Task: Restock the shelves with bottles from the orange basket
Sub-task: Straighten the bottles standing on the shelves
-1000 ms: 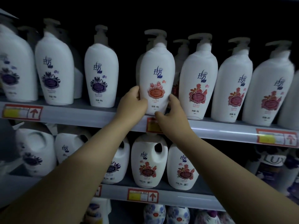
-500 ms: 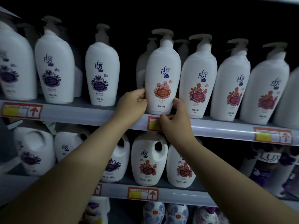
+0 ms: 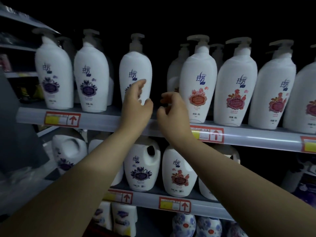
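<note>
Head view, looking up at the shelf (image 3: 102, 121). Landmark: red bottle (image 3: 198, 79), a white pump bottle with a red flower label, upright at the shelf's front edge.

Right of the red bottle, close alongside: red-label row (image 3: 236, 86), upright, shoulder to shoulder. Left of it, across a dark gap: purple bottle (image 3: 135, 69), upright, pump on top. Further left again: purple pair (image 3: 91, 79), standing side by side.

In that gap, just left of the red bottle: right hand (image 3: 172, 113), fingers loosely curled, gripping nothing. Touching the bottle or not, cannot tell.

One step further left: left hand (image 3: 136, 106), in front of the purple bottle's lower label, fingers spread and relaxed, blurred, nothing held. Contact with that bottle, cannot tell.

Both forearms reaching up from below.

Directly under the red bottle, on the shelf rail: tag (image 3: 206, 134), red and yellow with an arrow. Lower still, one level down: jugs (image 3: 142, 166), white with handles, one purple label and one red, side by side.
</note>
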